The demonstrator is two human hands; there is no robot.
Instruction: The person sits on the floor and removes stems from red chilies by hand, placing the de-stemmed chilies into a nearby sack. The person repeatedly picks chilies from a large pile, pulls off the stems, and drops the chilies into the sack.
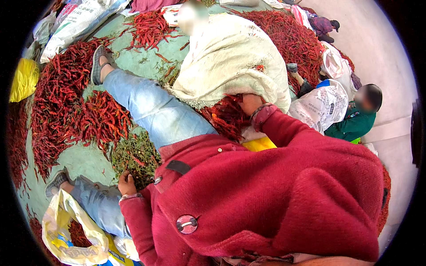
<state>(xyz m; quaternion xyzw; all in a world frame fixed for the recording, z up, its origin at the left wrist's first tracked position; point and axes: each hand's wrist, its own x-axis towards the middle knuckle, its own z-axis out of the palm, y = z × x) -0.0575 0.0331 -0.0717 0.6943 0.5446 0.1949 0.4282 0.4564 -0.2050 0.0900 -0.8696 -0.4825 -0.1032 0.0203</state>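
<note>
My right hand (251, 103) is at the mouth of a cream woven sack (229, 63), against a heap of dried red chilli peppers (223, 116) that shows at the opening. Its fingers are partly hidden among the peppers, so I cannot tell whether it grips any. Down at the lower left, my left hand (128, 184) has curled fingers beside a pile of green stems (136, 154) with a few red pods mixed in. Whether something is pinched in it is unclear. The stem pile lies between my jeans-clad legs (159, 109).
Red chillies (63, 99) spread over the green floor (86, 163) at left. A larger chilli heap (283, 36) lies beyond the sack. An open yellow-and-white bag (76, 246) stands by my left leg. A person in green (352, 123) sits at right beside a white sack (319, 104).
</note>
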